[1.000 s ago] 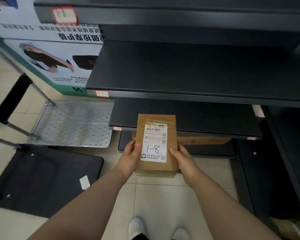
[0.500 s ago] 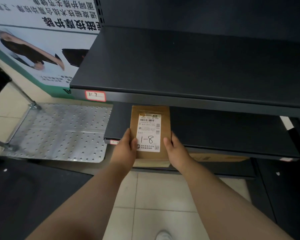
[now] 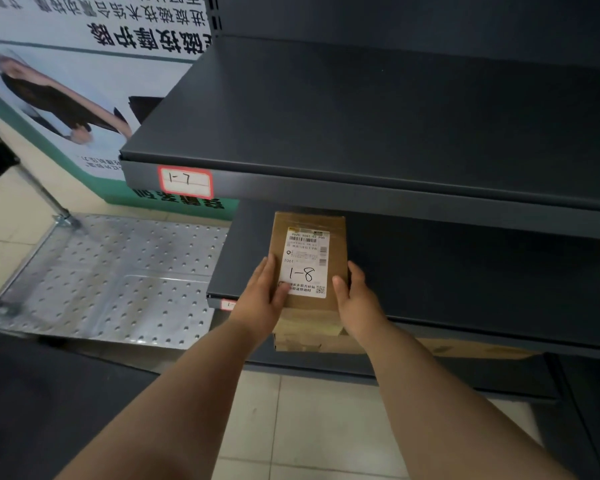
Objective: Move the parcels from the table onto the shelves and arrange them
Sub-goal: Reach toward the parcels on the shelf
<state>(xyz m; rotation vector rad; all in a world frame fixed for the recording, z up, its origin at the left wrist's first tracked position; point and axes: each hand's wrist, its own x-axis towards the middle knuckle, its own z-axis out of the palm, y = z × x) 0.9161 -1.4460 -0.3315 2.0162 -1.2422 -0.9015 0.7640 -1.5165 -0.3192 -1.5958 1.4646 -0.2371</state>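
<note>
We see both hands on one parcel, a brown cardboard box with a white label hand-marked "1-8". The left hand grasps its left side, thumb lying over the label's lower corner. The right hand grasps the right side, thumb at the top edge. The parcel's far end is over the lower shelf, under the front lip of the upper shelf; its near end sticks out past the lower shelf's front edge. We cannot tell whether it rests on the shelf or is just held above it. The upper shelf carries a red-bordered tag reading "1-7". A small tag on the lower shelf's edge is half hidden by the left hand. One level down we see another cardboard box, partly hidden. To the left are a studded metal trolley deck on the tiled floor and a printed poster behind it.
</note>
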